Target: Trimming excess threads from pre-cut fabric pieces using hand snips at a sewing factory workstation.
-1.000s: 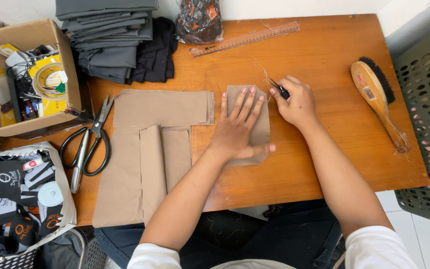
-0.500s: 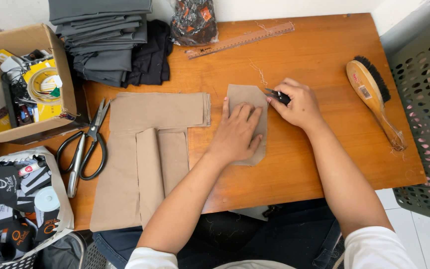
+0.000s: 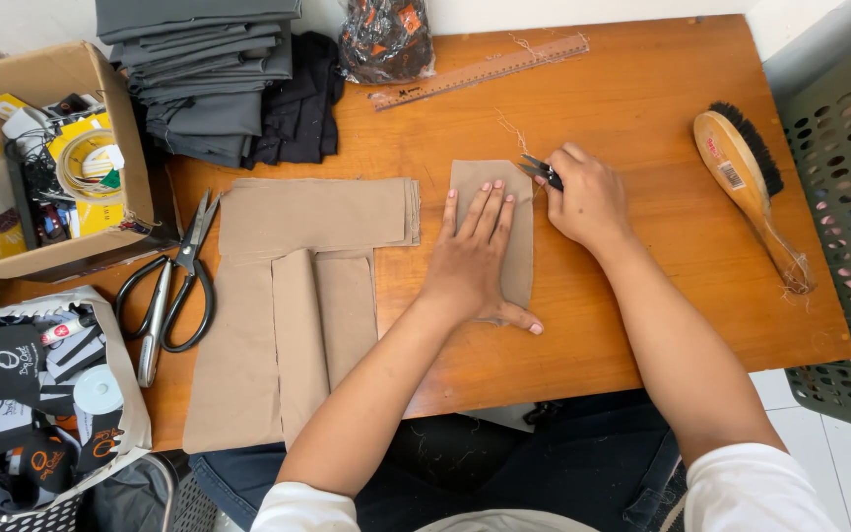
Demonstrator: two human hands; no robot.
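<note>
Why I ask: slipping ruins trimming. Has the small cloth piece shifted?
No. The cloth piece keeps its gap from the folded cloth stack, under the left hand.

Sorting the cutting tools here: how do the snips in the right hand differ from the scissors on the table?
The snips are small and dark, mostly hidden in the right hand; the scissors are far larger, with long pale blades and black loop handles. The snips are held at the top edge of the tan fabric piece; the scissors lie untouched left of the fabric stack. Both have their blades slightly open.
</note>
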